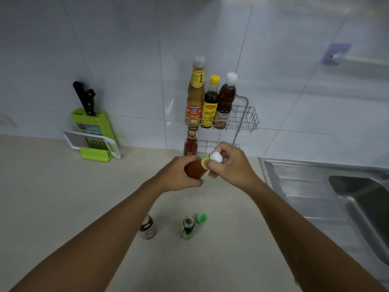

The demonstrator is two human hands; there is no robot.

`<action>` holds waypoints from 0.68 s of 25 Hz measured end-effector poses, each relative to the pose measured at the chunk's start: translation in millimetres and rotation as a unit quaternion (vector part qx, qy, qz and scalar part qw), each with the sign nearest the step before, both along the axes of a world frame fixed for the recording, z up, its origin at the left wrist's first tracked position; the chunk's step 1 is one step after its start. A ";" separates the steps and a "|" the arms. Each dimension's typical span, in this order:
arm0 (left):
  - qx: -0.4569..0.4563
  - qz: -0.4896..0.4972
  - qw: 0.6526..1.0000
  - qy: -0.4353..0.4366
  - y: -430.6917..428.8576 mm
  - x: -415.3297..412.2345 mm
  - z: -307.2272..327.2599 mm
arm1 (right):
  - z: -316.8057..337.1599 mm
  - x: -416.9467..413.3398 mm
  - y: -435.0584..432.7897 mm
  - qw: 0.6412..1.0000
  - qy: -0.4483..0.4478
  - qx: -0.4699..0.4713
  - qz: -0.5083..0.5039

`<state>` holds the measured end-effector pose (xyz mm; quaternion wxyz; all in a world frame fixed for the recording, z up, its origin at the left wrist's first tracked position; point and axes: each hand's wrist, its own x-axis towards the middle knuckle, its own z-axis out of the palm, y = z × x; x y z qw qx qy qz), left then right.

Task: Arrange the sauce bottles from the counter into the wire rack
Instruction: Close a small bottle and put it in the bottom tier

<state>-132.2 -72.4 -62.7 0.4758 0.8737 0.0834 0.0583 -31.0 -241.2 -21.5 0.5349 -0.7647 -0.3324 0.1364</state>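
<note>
My left hand [179, 175] clamped the red sauce bottle [194, 168], right hand [229, 163] pinched its white cap [216, 158] (tightening, I judged); racking on the wire rack [248, 116] came next.

white tiled wall [126, 49], beige counter [42, 186], steel sink [336, 186].

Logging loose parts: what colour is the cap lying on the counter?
Green; the cap shows clearly in the head view.
</note>
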 end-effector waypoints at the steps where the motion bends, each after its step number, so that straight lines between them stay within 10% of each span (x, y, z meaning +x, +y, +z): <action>1: 0.001 -0.034 0.999 0.012 -0.6 2.5 10.7 | 12.6 4.0 -3.2 0.995 -0.087 -0.038 0.016; 6: -0.015 -0.086 0.993 0.082 -9.9 5.8 41.8 | 30.9 15.4 -3.7 0.960 -0.256 -0.110 0.040; 9: 0.439 0.060 0.895 -0.045 -23.6 9.6 35.0 | 11.7 17.4 2.3 0.987 0.009 -0.140 -0.080; 11: 0.512 0.101 0.849 -0.078 -32.1 11.7 32.9 | 12.5 18.4 3.6 0.961 0.225 -0.124 -0.099; 14: 0.109 0.011 0.992 0.066 -26.6 10.3 44.6 | 25.7 25.3 -4.2 0.991 0.038 -0.122 -0.022; 17: -0.162 -0.109 0.970 0.147 -20.9 11.5 49.6 | 34.8 25.0 -7.7 0.986 -0.148 -0.068 0.037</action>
